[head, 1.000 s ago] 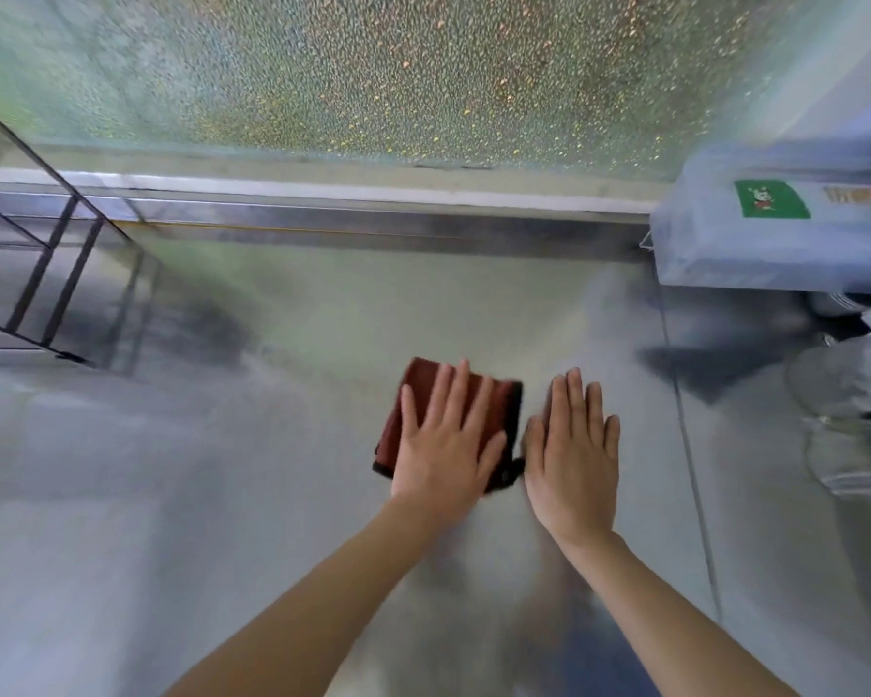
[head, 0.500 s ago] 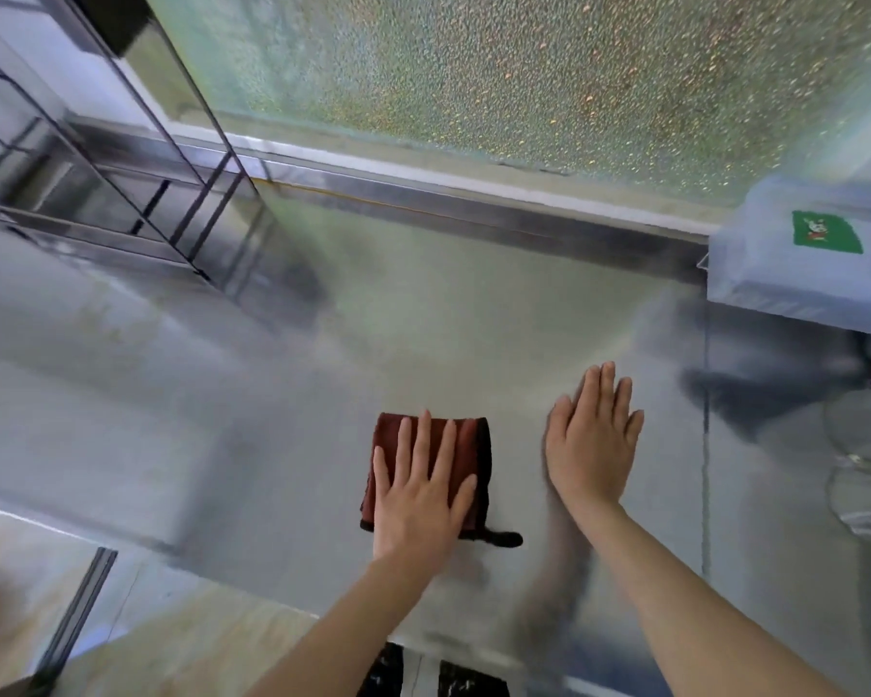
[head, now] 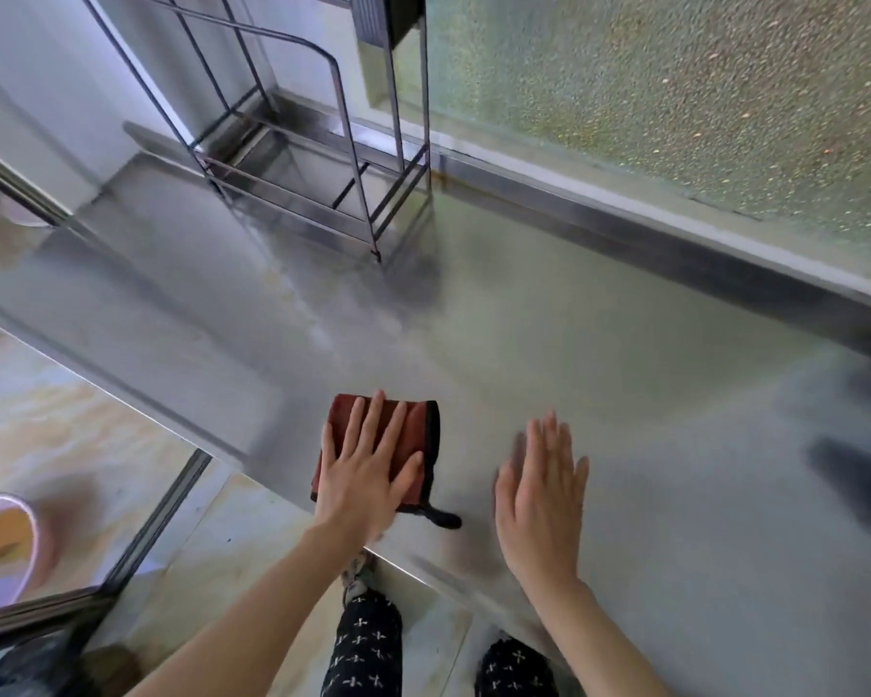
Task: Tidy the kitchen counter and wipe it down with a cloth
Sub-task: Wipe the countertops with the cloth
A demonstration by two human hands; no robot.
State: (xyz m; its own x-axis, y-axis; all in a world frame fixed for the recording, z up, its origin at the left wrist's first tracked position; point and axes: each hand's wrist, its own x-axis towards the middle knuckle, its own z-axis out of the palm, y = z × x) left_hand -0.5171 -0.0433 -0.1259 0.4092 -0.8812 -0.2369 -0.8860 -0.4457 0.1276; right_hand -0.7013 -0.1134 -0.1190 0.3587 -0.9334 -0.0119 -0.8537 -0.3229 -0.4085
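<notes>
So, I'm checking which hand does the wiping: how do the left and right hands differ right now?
The left hand lies flat on the folded red cloth, pressing it to the steel counter; the right hand is bare, with nothing under it but counter. The left hand looks sharp, the right one is motion-blurred. Both are open, palms down, fingers pointing away from the person.

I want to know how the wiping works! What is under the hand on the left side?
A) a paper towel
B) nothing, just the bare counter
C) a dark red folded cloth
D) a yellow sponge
C: the left hand lies flat with spread fingers on a dark red folded cloth on the steel counter, while the right hand has only bare counter beneath it.
</notes>
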